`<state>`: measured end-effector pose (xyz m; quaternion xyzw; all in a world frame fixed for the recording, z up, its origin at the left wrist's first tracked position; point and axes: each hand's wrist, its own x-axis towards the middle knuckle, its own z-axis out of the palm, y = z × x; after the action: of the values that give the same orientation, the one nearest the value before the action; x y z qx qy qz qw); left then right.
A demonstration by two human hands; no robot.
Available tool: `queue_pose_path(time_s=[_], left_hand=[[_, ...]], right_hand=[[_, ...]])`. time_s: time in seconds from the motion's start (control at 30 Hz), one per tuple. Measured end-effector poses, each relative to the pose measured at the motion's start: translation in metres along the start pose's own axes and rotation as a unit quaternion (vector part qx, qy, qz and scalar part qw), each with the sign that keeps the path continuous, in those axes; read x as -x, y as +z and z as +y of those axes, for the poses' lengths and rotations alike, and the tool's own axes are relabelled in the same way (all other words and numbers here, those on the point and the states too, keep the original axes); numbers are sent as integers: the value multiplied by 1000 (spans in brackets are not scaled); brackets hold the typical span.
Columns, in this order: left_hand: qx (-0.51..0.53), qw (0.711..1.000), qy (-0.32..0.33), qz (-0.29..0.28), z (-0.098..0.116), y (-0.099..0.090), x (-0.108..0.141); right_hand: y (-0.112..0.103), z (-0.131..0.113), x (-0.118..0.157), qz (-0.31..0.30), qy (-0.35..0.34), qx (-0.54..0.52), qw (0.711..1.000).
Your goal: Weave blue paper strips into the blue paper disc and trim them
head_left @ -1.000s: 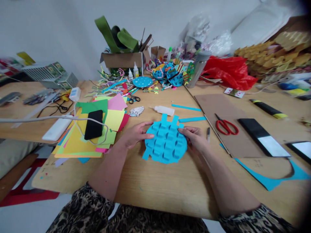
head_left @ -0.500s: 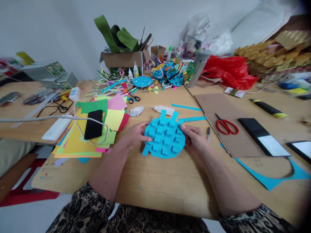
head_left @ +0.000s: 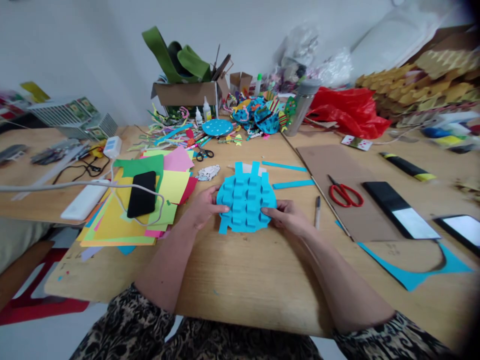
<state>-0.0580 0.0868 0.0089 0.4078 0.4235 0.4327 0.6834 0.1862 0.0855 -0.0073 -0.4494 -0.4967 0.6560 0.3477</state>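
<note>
A round blue paper piece (head_left: 246,202) with raised woven strips is held over the table between my two hands. Several strip ends stick out past its far edge and one at its lower left. My left hand (head_left: 205,207) grips the left edge, thumb on top and fingers underneath. On the right edge, my right hand (head_left: 287,216) pinches it the same way. Behind the paper piece lies a white glue bottle (head_left: 249,168), mostly covered by it. Two loose blue paper strips (head_left: 294,184) rest just beyond my right hand, and a pen (head_left: 317,212) lies to its right.
Left are stacked coloured papers (head_left: 112,227) with a black phone (head_left: 141,194) and a white cable. Right, red scissors (head_left: 345,194) and a black device (head_left: 399,210) lie on brown cardboard (head_left: 330,167). A blue paper offcut (head_left: 412,280) is near the right edge. Small scissors (head_left: 204,155) lie farther back.
The blue paper piece has turned a little, so its strips point straighter away from me. My right hand has shifted down along its edge, with its thumb now lying on top.
</note>
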Motion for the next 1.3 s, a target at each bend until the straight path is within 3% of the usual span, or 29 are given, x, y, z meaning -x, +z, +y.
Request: queue_pose_path(time_s=[0.33,0.5,0.77,1.07,1.3], left_hand=[[-9,1000,6,-4,3,0,1],[-5,1000,-11,0,2,-2,0],[-7,1000,-10,3,3,0,1],[-2,1000,3,9,4,0,1],[-2,1000,-1,13,2,-1,0]], right_hand=[[4,-3,4,5,32,-77,997],[-4,-8,6,-25,45,-109,993],[-16,-7,3,7,29,-209,978],[-11,-5,4,-11,19,-180,983],[-6,-3,2,-16,23,-47,998]])
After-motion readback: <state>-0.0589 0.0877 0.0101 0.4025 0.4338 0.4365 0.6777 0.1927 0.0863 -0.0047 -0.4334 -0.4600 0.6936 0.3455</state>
